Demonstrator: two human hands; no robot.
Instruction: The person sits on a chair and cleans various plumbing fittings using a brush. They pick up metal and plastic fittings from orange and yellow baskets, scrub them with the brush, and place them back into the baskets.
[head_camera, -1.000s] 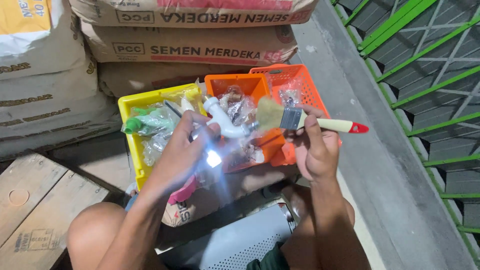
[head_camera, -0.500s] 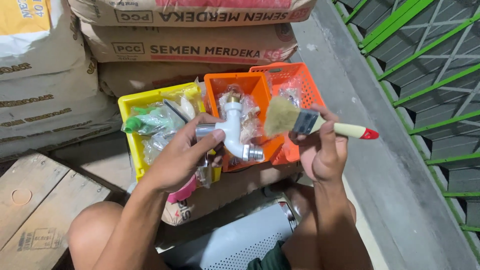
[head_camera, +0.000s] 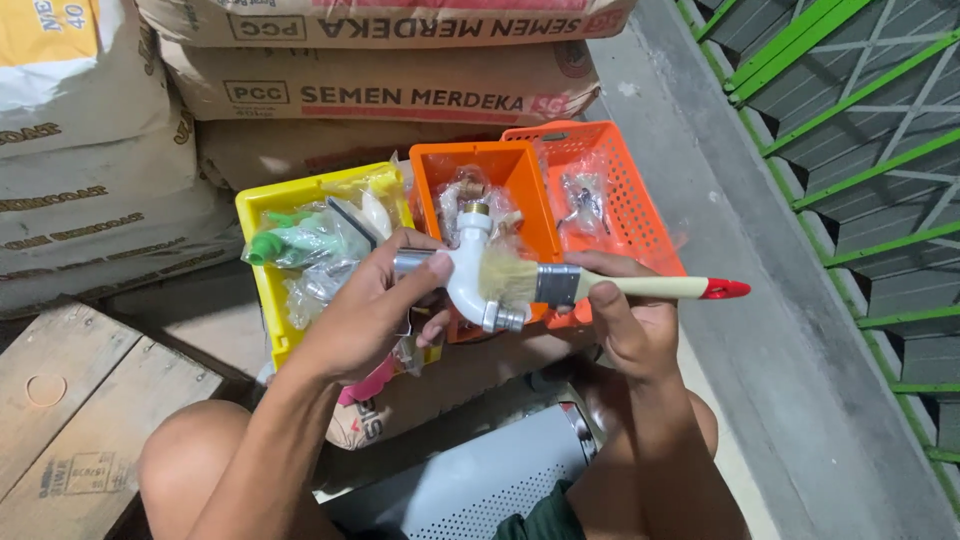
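- White plastic tap (head_camera: 470, 270) with metal ends, pinched in the left hand (head_camera: 375, 310), thumb on top, held above the yellow bin (head_camera: 262, 215) and orange bin (head_camera: 530, 185)
- Right hand (head_camera: 625, 325) closed in a grip round a paintbrush (head_camera: 600, 287)
- Brush handle lies level, red tip pointing right; bristles point left and touch the tap's curved spout

Stacked brown paper sacks (head_camera: 380, 95), grey concrete floor (head_camera: 790, 400), green metal grating (head_camera: 880, 150), wooden pallet (head_camera: 70, 400), bright daylight
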